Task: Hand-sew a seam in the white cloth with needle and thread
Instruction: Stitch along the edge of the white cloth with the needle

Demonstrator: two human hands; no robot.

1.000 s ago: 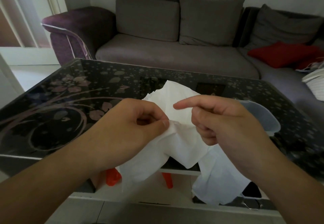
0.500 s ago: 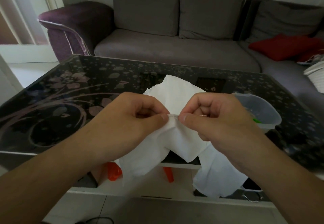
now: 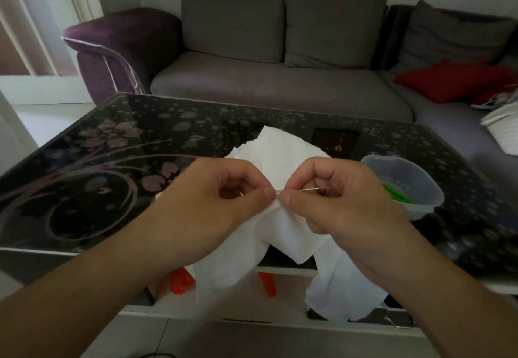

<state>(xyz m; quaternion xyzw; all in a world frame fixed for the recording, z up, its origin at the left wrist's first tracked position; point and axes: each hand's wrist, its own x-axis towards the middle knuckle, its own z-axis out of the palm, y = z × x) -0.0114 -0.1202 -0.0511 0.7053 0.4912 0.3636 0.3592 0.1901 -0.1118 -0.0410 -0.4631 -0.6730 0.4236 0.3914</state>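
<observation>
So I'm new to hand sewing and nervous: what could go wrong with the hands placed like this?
The needle points toward the left hand, whose thumb tip sits right at the fold, so a firm push by the right hand might prick it. Much of the white cloth hangs off the table edge, and its weight could tug the fold from the pinch.

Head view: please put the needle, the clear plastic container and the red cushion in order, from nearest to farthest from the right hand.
1. needle: pinched in the right hand, at the white cloth.
2. clear plastic container: on the table, just right of that hand.
3. red cushion: far back on the sofa, to the right.
</observation>
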